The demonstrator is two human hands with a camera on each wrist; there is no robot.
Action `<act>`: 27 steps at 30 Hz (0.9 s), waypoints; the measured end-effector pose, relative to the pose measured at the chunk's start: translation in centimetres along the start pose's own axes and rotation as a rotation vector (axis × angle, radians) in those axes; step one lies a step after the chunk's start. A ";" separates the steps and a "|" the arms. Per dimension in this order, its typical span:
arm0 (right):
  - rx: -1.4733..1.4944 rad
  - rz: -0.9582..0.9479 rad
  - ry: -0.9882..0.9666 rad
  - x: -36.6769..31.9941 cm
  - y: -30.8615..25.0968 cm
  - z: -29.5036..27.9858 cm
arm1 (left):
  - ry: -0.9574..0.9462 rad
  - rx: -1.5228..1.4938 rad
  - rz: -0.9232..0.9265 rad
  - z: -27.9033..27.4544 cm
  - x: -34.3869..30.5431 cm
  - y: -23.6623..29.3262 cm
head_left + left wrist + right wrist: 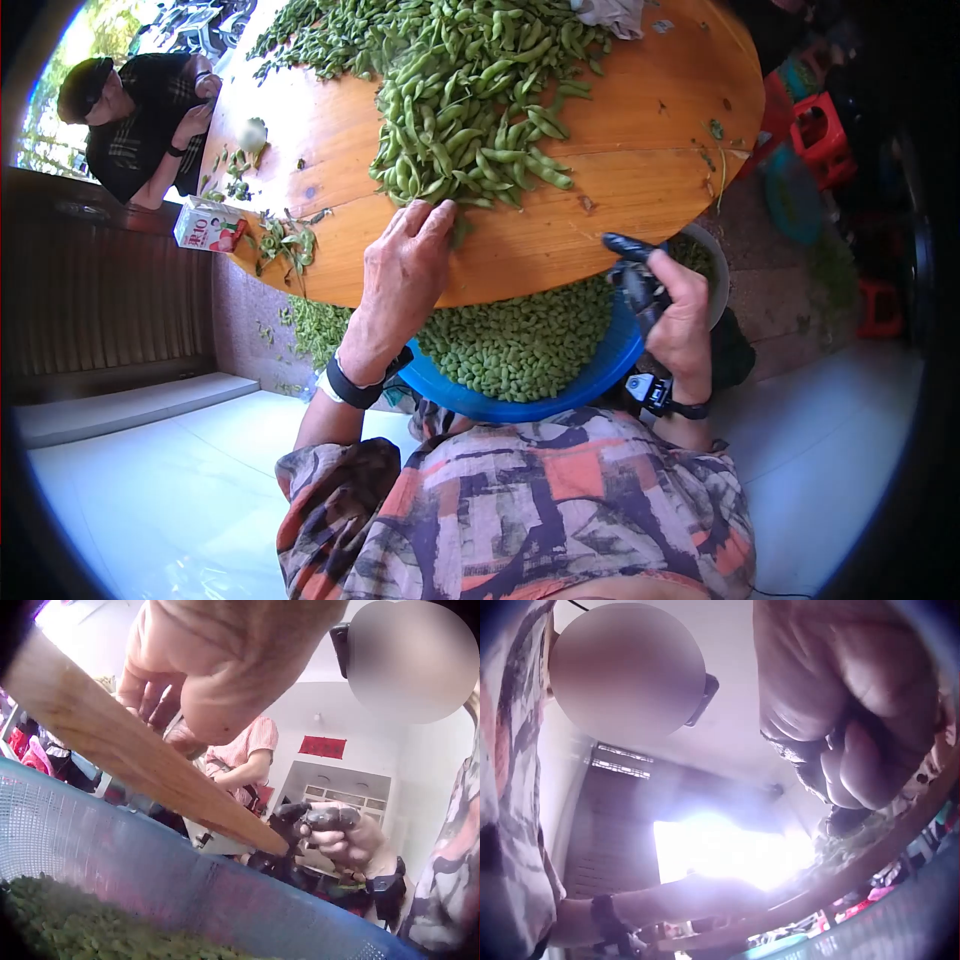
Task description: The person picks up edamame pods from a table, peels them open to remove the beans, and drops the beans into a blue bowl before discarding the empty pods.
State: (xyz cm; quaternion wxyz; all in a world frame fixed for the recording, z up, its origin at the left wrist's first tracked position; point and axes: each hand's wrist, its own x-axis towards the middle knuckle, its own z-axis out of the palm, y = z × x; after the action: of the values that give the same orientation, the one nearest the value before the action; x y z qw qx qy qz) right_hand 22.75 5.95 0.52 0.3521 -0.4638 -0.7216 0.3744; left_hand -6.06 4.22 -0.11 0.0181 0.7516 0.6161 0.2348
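Note:
A large heap of green soybean pods (pixel 470 110) lies on the round wooden table (pixel 640 140). My left hand (pixel 405 255) reaches over the near edge, its bent fingertips right at the front of the heap. The fingertips are partly hidden; I cannot tell whether they pinch a pod. My right hand (pixel 680 310), with black coverings on thumb and fingers, hovers by the table's near right edge. Its thumb and forefinger stand apart and the other fingers curl loosely, with nothing visible between them. Below the edge, a blue plastic basket (pixel 620 365) holds many shelled green beans (pixel 510 350).
A person (pixel 140 125) in dark clothing sits at the far left of the table. Near them are a drink carton (pixel 208 226) and scattered empty pods (pixel 287 244). A pale container (pixel 718 275) stands beside the basket, and red stools (pixel 822 140) are at the right.

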 end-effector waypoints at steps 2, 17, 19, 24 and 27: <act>0.066 -0.029 -0.060 0.6 -0.9 1.0 | -0.026 0.001 0.025 -0.4 -0.3 0.0; 0.217 0.037 -0.087 1.6 -2.5 3.4 | -0.158 -1.279 -0.403 0.2 0.9 2.0; 0.291 0.067 -0.087 1.6 -2.4 3.5 | -0.227 -1.404 -0.464 0.1 1.0 3.0; 0.668 0.203 -0.181 1.0 -1.4 3.1 | -0.334 -1.458 -0.558 1.0 0.2 5.4; 0.637 0.181 -0.199 1.0 -1.3 2.8 | -0.289 -1.328 -0.472 2.3 -0.6 5.6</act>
State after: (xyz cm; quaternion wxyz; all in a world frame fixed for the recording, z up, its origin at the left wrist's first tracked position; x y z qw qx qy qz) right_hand 19.47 5.93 0.45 0.3726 -0.3540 -0.5552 0.6539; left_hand -0.11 2.89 -0.55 0.6030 0.4522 0.4810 0.4478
